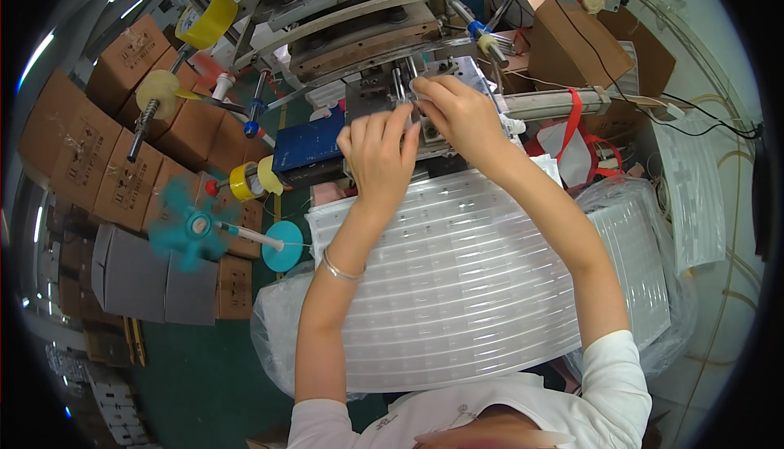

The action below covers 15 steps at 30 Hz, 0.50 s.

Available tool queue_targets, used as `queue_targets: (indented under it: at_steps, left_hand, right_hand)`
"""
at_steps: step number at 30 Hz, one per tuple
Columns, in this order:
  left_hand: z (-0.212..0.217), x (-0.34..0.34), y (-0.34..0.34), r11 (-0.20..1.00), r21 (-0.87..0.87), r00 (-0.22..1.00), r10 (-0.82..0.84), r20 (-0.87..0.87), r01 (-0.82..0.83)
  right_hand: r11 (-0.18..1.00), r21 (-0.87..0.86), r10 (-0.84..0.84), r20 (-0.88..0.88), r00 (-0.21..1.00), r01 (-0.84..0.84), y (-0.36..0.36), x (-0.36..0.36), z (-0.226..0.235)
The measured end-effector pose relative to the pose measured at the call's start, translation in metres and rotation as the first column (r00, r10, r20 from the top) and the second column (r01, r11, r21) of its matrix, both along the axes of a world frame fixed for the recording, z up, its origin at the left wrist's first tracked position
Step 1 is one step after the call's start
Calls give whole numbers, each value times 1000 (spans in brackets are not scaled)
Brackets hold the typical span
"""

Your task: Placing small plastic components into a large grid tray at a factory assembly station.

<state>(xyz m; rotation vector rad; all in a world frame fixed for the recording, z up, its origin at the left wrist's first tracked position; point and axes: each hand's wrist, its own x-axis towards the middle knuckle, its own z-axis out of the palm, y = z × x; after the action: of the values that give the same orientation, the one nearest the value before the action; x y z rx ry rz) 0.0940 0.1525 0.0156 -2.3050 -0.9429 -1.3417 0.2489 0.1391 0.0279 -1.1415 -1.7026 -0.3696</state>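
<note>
Both my hands reach to the steel fixture point(364, 96) at the front of a press point(367, 40). My left hand point(377, 155) has its fingers bent and drawn together over the fixture's front edge. My right hand point(464, 114) pinches with thumb and forefinger right beside it, next to two shiny metal rods point(398, 81). What lies between the fingertips is too small and covered to make out. Below my hands and between my forearms spreads a ribbed, clear plastic tray point(457, 285). A blue block point(307, 147) sits to the left of my left hand.
A teal fan point(196, 224) with blurred blades stands left of the tray. Yellow tape rolls point(207, 19) hang on rods at the left. Cardboard boxes point(131, 171) are stacked behind them. A red-strapped bag point(572, 151) and an open carton point(580, 49) are at the right.
</note>
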Motion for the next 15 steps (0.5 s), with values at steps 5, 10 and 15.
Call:
queue_targets:
  at_steps: [5, 10, 15]
  left_hand:
    - [-7, -21, -38, 983, -137, 992, -127, -5, 125]
    - [-21, -25, -47, 952, -203, 972, -233, -5, 227]
    - [-28, -22, -53, 902, -306, 947, -321, 0, 306]
  right_hand:
    - [969, -167, -151, 188, 971, 183, 34, -8, -13]
    - [994, -55, -98, 18, 995, 99, 15, 4, -25]
    - [879, -476, -97, -103, 990, 36, -59, 56, -22]
